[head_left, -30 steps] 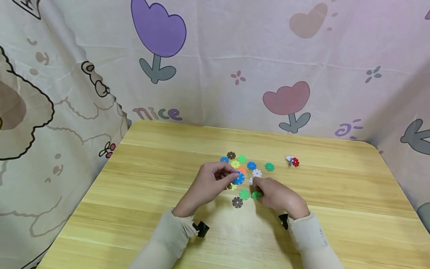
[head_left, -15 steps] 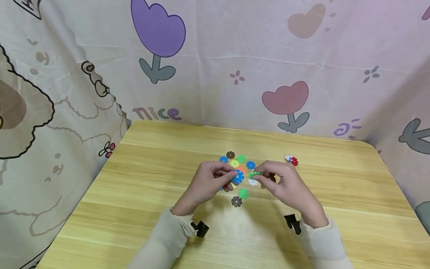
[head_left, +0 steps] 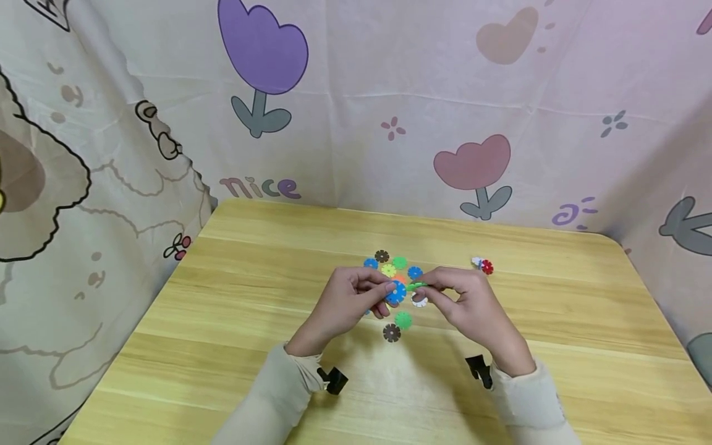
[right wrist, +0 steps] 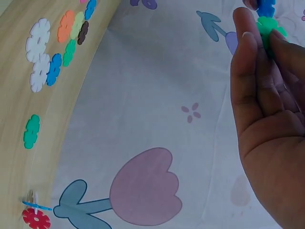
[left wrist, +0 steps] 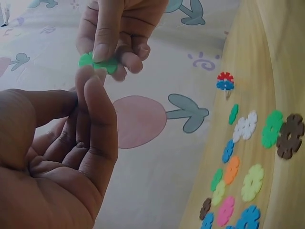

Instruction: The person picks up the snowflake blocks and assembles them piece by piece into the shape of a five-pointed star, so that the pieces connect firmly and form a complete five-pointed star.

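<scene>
We hold our left hand (head_left: 356, 303) above the table (head_left: 233, 346), its grip pinching a blue snowflake disc (head_left: 395, 292). Our right hand (head_left: 473, 306) pinches a green snowflake disc (head_left: 415, 286) edge-on, touching the blue one's rim. Below them lie loose discs, among them a brown disc (head_left: 392, 333) and a green disc (head_left: 403, 320). A red-and-blue joined pair (head_left: 485, 266) stands well apart.

Matt plastic discs (head_left: 403, 320) lie on a smooth wood-grain table (head_left: 233, 321); printed cloth backdrop (head_left: 356, 105).
</scene>
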Demonstrator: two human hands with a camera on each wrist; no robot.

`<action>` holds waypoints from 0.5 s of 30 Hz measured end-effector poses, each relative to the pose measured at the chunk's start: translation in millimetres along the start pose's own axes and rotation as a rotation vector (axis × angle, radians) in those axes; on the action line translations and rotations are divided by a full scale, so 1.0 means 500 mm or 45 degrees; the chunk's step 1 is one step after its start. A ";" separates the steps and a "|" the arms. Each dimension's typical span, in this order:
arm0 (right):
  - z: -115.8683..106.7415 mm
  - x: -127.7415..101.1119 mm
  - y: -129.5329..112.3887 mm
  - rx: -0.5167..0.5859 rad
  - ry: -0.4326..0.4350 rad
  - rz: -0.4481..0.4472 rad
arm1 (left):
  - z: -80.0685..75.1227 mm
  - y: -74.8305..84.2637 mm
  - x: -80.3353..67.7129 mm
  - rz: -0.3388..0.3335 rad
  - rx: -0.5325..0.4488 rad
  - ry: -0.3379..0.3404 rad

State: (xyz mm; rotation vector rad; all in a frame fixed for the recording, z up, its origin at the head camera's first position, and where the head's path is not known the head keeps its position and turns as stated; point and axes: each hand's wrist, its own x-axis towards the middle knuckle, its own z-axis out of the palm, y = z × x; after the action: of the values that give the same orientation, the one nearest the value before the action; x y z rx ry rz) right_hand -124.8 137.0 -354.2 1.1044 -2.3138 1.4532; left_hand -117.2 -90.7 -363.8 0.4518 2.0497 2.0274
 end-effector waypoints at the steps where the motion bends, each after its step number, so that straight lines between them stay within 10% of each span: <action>1: 0.001 0.000 0.000 0.003 0.006 -0.001 | 0.000 0.002 0.000 -0.007 -0.001 -0.002; 15: 0.008 0.001 -0.002 0.035 0.060 -0.016 | 0.001 -0.009 0.000 -0.062 -0.097 -0.071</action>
State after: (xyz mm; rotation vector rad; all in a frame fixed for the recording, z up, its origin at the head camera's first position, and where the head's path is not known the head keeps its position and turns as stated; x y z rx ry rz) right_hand -123.5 133.3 -355.4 1.0784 -2.2578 1.4942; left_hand -117.3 -90.2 -368.4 0.4354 1.9251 2.0331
